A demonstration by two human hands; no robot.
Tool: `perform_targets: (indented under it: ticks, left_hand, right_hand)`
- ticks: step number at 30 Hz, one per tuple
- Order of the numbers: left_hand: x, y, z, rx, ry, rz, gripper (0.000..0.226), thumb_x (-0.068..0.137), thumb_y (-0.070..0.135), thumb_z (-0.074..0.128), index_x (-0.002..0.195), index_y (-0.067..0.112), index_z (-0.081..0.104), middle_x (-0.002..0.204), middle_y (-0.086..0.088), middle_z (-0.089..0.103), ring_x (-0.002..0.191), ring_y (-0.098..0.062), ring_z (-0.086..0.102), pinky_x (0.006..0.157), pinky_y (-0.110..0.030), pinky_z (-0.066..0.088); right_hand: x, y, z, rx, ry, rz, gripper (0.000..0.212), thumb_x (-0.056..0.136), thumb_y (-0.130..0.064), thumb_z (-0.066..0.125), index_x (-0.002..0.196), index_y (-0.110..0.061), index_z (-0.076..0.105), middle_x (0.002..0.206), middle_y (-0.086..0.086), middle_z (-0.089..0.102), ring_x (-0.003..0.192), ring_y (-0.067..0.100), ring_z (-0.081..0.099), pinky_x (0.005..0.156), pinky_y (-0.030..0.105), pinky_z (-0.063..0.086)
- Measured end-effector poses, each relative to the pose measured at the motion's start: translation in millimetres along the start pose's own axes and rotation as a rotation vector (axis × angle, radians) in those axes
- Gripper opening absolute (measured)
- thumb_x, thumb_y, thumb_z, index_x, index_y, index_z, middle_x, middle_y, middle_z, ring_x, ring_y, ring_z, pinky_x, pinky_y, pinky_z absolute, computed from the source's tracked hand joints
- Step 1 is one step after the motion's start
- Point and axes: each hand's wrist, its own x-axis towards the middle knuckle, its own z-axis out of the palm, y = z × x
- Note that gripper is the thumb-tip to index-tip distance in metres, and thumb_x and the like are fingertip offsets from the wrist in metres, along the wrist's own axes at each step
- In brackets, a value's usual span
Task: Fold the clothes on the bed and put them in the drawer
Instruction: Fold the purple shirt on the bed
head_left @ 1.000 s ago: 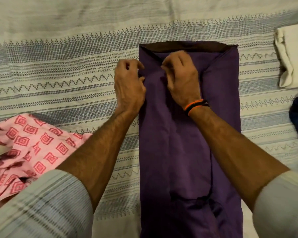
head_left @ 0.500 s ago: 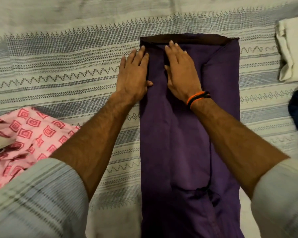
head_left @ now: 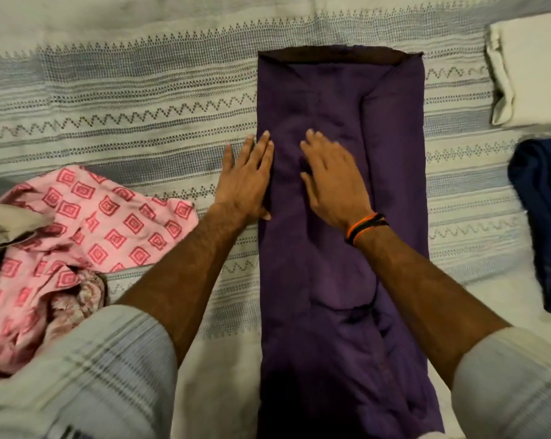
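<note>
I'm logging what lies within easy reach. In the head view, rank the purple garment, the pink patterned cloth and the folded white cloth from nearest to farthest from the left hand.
From the left hand:
1. Purple garment, touching it, just to its right.
2. Pink patterned cloth, on the left, apart from the hand.
3. Folded white cloth, far right, top corner.

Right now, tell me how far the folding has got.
Done, it seems: a cream garment and a navy garment lie folded at the right of the bed. In hand: the purple garment, folded into a long strip, with the left hand and right hand flat on it. Left: the crumpled pink patterned garment, and all stowing; no drawer shows.
</note>
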Motion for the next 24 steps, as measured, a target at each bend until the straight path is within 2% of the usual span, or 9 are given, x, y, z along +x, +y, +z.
perform_targets:
  ticks: [2, 4, 6, 9, 11, 14, 17, 21, 24]
  left_hand:
    - [-10, 7, 4, 0.025, 0.024, -0.01, 0.125, 0.069, 0.041, 0.084, 0.156, 0.011, -0.002, 0.165, -0.002, -0.009, 0.152, -0.027, -0.002, 0.12, -0.054, 0.001]
    - [-20, 11, 11, 0.006, 0.023, -0.039, 0.111, 0.079, 0.031, 0.077, 0.156, 0.01, -0.001, 0.165, -0.003, -0.009, 0.152, -0.027, 0.0, 0.121, -0.055, 0.004]
    - [-31, 13, 15, 0.017, 0.043, -0.059, 0.103, 0.082, 0.024, 0.072, 0.156, 0.008, 0.003, 0.165, -0.006, -0.006, 0.152, -0.029, 0.001, 0.121, -0.054, 0.005]
    - [-55, 24, 19, -0.055, 0.089, -0.012, 0.099, 0.082, 0.023, 0.073, 0.156, 0.007, 0.008, 0.165, -0.007, -0.002, 0.151, -0.027, 0.005, 0.122, -0.048, 0.008]
    - [-75, 37, 28, -0.102, 0.081, 0.049, 0.095, 0.085, 0.032, 0.07, 0.156, 0.009, 0.01, 0.165, -0.005, -0.001, 0.151, -0.024, 0.006, 0.122, -0.043, 0.01]
    - [-99, 48, 51, -0.096, -0.064, 0.048, 0.114, 0.078, 0.048, 0.075, 0.157, 0.011, 0.001, 0.165, 0.0, -0.012, 0.152, -0.022, -0.001, 0.122, -0.046, 0.01]
    - [-107, 51, 66, -0.07, -0.103, 0.011, 0.131, 0.069, 0.046, 0.082, 0.155, 0.011, -0.011, 0.162, 0.001, -0.022, 0.151, -0.024, -0.009, 0.121, -0.055, 0.006]
    - [-119, 64, 69, -0.011, 0.034, 0.025, 0.117, 0.074, 0.035, 0.08, 0.155, 0.006, 0.002, 0.164, -0.008, -0.012, 0.152, -0.028, -0.005, 0.122, -0.05, 0.002]
    - [-138, 74, 81, -0.007, -0.03, 0.069, 0.122, 0.07, 0.04, 0.083, 0.156, 0.008, 0.002, 0.163, -0.008, -0.014, 0.152, -0.027, -0.005, 0.123, -0.047, 0.006]
  right_hand:
    - [-23, -7, 9, -0.039, -0.103, -0.086, 0.062, 0.095, -0.027, 0.055, 0.149, -0.004, 0.036, 0.159, 0.015, 0.029, 0.146, 0.029, 0.031, 0.118, 0.048, 0.026]
    - [-44, -5, 15, -0.006, -0.179, 0.141, 0.069, 0.097, -0.028, 0.055, 0.155, -0.007, 0.023, 0.164, 0.01, 0.015, 0.151, 0.025, 0.016, 0.121, 0.048, 0.017]
    - [-60, -9, 13, 0.065, -0.106, 0.269, 0.065, 0.098, -0.022, 0.052, 0.154, -0.003, 0.024, 0.162, 0.015, 0.017, 0.151, 0.028, 0.017, 0.121, 0.048, 0.02]
    - [-85, -34, 13, 0.086, -0.024, 0.055, 0.058, 0.096, -0.019, 0.053, 0.148, 0.0, 0.036, 0.157, 0.018, 0.031, 0.145, 0.032, 0.032, 0.117, 0.046, 0.029]
    - [-106, -49, 22, 0.084, -0.129, -0.042, 0.06, 0.095, -0.024, 0.053, 0.148, -0.001, 0.036, 0.158, 0.017, 0.03, 0.145, 0.03, 0.032, 0.118, 0.046, 0.029]
    - [-130, -53, 34, 0.008, -0.3, 0.092, 0.075, 0.096, -0.03, 0.054, 0.156, -0.007, 0.017, 0.165, 0.01, 0.008, 0.151, 0.024, 0.013, 0.121, 0.044, 0.019]
    - [-139, -55, 31, 0.068, -0.208, 0.292, 0.073, 0.097, -0.026, 0.053, 0.155, -0.004, 0.015, 0.164, 0.014, 0.008, 0.151, 0.027, 0.012, 0.122, 0.042, 0.017]
    - [-159, -68, 36, 0.074, -0.172, -0.011, 0.067, 0.088, -0.022, 0.063, 0.147, -0.002, 0.039, 0.157, 0.018, 0.032, 0.142, 0.032, 0.036, 0.115, 0.045, 0.031]
    - [-181, -68, 45, 0.01, -0.3, 0.039, 0.07, 0.091, -0.026, 0.061, 0.152, -0.009, 0.031, 0.163, 0.008, 0.02, 0.148, 0.025, 0.025, 0.118, 0.043, 0.027]
